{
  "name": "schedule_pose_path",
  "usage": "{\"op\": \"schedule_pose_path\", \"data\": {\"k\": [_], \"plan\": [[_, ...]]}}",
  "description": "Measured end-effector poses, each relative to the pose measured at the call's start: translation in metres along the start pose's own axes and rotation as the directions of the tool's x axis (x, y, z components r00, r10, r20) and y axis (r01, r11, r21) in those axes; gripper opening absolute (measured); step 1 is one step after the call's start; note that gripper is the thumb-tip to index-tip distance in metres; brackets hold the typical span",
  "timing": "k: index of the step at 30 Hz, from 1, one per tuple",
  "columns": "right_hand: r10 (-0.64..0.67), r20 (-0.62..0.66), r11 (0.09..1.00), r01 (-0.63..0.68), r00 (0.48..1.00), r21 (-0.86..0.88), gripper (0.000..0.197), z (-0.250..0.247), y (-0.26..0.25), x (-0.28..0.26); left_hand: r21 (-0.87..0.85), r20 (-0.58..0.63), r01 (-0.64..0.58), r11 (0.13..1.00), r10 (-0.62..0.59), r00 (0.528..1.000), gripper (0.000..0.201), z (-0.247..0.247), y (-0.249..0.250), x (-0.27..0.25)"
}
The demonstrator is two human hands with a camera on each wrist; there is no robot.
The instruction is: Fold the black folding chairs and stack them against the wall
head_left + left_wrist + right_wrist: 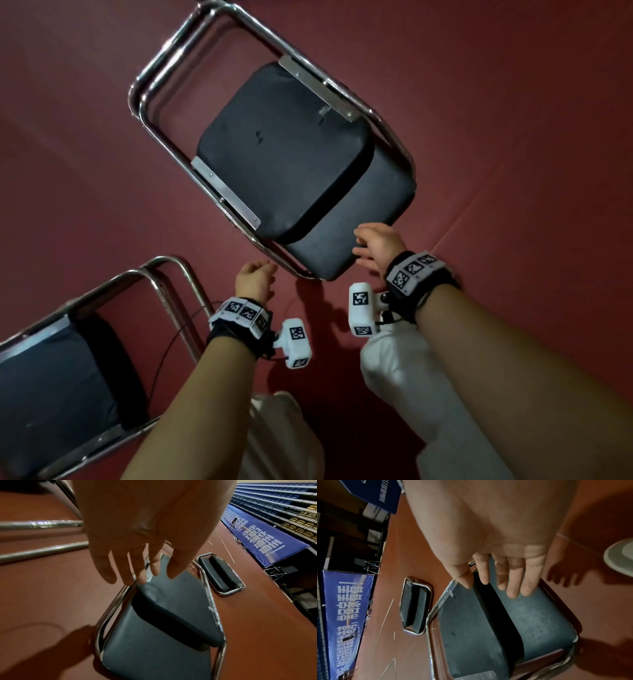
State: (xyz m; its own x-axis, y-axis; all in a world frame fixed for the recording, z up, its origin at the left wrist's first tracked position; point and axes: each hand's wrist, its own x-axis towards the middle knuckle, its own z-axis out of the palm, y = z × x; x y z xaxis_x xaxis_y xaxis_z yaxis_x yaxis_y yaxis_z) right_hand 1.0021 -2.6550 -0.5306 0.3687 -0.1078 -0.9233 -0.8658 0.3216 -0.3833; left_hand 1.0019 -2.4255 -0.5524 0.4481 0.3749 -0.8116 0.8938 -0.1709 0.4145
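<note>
A black folding chair [284, 154] with a chrome frame stands in front of me, its seat flat against the backrest pad [359, 219]. My left hand [257, 277] hovers with fingers spread beside the frame's lower left corner and holds nothing. My right hand [373, 243] reaches to the backrest's top edge with straight fingers; whether it touches is unclear. The left wrist view shows my left hand [130, 563] above the chair [163, 622]. In the right wrist view my right hand [505, 577] spreads over the backrest [539, 622].
A second black chair [58, 383] stands at my lower left, its chrome tubes [42, 524] close to my left arm. A third chair [219, 574] lies further off on the red floor [513, 120]. A blue banner [257, 539] and tiered seating line the far side. My white trousers [411, 377] are below.
</note>
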Motion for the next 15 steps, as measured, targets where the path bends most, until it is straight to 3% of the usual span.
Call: {"op": "schedule_pose_path", "data": {"k": [5,9,11,12,15], "plan": [[-0.017,-0.022,0.999,0.018,1.000,0.031,0.033,0.021,0.044,0.080,0.007,-0.032,-0.010,1.000,0.010,0.999,0.011,0.025,-0.042,0.087],[-0.043,-0.038,0.998,0.045,0.998,0.037,0.021,0.028,0.066,0.125,0.022,-0.063,-0.028,0.999,0.029,0.998,0.008,0.043,-0.055,0.133],[-0.054,-0.065,0.997,0.058,0.996,0.050,0.007,0.029,0.078,0.140,0.031,-0.048,-0.006,1.000,0.007,0.999,0.034,0.050,-0.064,0.150],[-0.055,-0.078,0.996,0.060,0.995,0.067,0.011,0.029,0.083,0.147,0.028,-0.041,0.014,1.000,-0.013,0.999,0.040,0.052,-0.068,0.157],[-0.070,-0.099,0.989,0.082,0.993,0.122,0.015,0.035,0.095,0.159,0.001,0.007,0.018,1.000,-0.018,1.000,0.035,0.055,-0.077,0.166]]}}
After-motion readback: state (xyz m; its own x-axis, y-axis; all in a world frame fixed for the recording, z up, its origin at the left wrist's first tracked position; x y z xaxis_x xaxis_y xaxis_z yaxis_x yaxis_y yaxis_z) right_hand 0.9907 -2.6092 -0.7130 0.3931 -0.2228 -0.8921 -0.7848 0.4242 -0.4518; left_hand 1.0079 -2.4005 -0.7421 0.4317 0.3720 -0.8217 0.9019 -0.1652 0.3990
